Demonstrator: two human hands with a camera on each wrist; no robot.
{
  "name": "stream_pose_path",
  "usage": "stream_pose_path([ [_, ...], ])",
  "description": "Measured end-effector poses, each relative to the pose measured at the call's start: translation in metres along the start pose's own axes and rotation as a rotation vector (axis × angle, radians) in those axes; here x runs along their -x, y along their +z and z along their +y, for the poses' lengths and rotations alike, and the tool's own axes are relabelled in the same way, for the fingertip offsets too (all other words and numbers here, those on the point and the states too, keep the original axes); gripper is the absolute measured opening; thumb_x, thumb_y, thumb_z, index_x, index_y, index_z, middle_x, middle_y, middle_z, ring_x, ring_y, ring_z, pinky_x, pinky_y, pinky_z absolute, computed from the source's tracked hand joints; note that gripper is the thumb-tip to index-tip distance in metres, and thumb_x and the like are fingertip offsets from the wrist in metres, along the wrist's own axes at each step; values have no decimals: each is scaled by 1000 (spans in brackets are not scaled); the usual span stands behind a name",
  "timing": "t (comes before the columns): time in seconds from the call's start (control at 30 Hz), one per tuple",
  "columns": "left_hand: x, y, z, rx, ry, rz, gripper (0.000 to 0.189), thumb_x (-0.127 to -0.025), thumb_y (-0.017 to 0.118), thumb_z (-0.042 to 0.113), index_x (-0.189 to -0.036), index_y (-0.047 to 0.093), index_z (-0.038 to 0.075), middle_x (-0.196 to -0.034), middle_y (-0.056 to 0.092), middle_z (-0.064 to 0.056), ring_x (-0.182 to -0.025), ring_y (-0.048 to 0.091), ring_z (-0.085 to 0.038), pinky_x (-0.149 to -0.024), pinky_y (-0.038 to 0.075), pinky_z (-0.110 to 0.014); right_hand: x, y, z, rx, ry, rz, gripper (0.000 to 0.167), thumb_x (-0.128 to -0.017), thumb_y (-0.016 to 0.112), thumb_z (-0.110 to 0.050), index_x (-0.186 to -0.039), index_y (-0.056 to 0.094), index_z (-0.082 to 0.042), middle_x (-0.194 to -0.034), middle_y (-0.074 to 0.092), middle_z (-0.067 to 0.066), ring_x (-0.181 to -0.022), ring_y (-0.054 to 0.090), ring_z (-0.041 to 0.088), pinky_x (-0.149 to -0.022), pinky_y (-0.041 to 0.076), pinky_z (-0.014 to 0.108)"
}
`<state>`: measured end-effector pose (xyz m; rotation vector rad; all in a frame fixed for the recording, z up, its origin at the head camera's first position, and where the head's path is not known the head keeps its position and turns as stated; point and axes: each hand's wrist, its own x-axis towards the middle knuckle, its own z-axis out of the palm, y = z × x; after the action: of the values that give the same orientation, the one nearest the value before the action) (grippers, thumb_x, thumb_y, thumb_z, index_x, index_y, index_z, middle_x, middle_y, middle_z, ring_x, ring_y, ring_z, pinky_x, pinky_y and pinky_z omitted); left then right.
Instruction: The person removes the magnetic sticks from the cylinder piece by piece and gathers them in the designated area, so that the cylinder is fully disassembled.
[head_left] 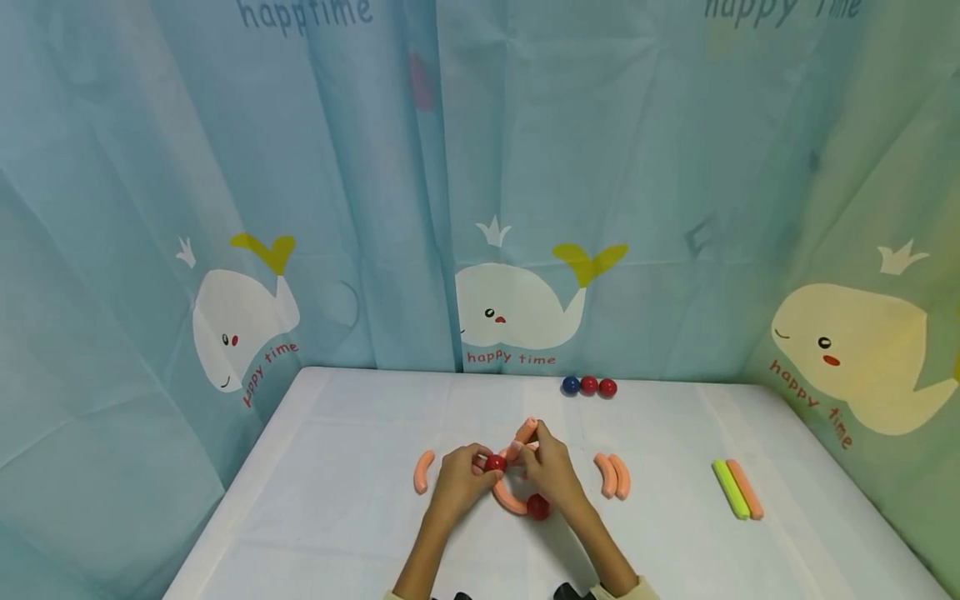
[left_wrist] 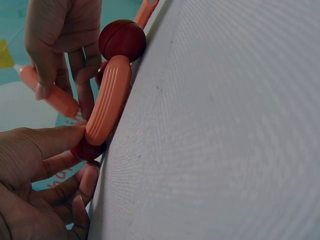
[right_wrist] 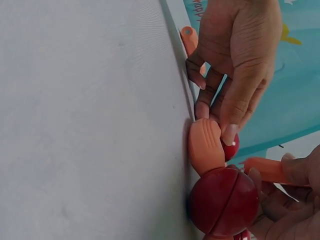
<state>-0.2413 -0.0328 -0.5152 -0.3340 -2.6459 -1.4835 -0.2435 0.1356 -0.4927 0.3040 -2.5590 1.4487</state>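
Observation:
My left hand (head_left: pixel 457 479) pinches a red ball (head_left: pixel 495 463) low over the white table, its thumb by the end of a curved orange stick (left_wrist: pixel 110 100). That stick runs to a second red ball (head_left: pixel 538 507) near my right forearm, and other orange pieces continue on the far side, partly hidden by my right hand. My right hand (head_left: pixel 553 473) holds an orange stick (head_left: pixel 527 430) between thumb and fingers. This stick slants upward, and its lower end points toward the ball in my left hand.
A loose curved orange stick (head_left: pixel 423 472) lies to the left. Two more curved sticks (head_left: pixel 612 476) lie on the right. Farther right, a green stick (head_left: pixel 731 489) rests against an orange one (head_left: pixel 745 489). One blue ball (head_left: pixel 571 385) and two red balls (head_left: pixel 597 387) stand near the back edge.

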Motion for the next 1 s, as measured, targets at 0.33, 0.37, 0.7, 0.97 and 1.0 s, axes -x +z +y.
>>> stream_pose_path([
  [0.33,-2,1,-4,-3,-12,2,25,-80,78,14,-101,70,3,-83,66,-5,-70,55,-7,-60,47,-20,-3,-14,0,33,-10,80,12,-97,59,-11,-105,58,-2,-94,67,14,-76,62,18,-61,49,21],
  [0.37,-2,2,-4,1,-18,-1,25,-80,78,14,-101,70,4,-84,66,-5,-71,55,-7,-61,47,-20,-2,-17,1,42,-13,87,12,-97,59,-11,-105,59,-2,-95,67,13,-77,62,17,-62,50,21],
  [0.7,1,3,-2,3,-37,-4,26,-79,78,12,-102,69,3,-82,65,-4,-69,55,-7,-59,46,-19,3,-50,12,137,-14,126,16,-94,66,-16,-103,66,-3,-91,72,7,-88,67,23,-72,54,25],
  [0.97,2,3,1,15,-57,-7,26,-80,78,12,-102,69,3,-83,65,-4,-70,54,-10,-60,45,-20,11,-95,25,209,38,198,31,-94,66,-22,-113,65,2,-97,71,14,-90,66,26,-71,52,25],
  [1.0,2,3,1,17,-53,-7,26,-79,78,12,-102,69,3,-83,65,-4,-70,54,-10,-59,45,-20,13,-101,27,219,36,219,32,-93,67,-22,-114,65,2,-97,71,15,-89,66,27,-70,52,24],
])
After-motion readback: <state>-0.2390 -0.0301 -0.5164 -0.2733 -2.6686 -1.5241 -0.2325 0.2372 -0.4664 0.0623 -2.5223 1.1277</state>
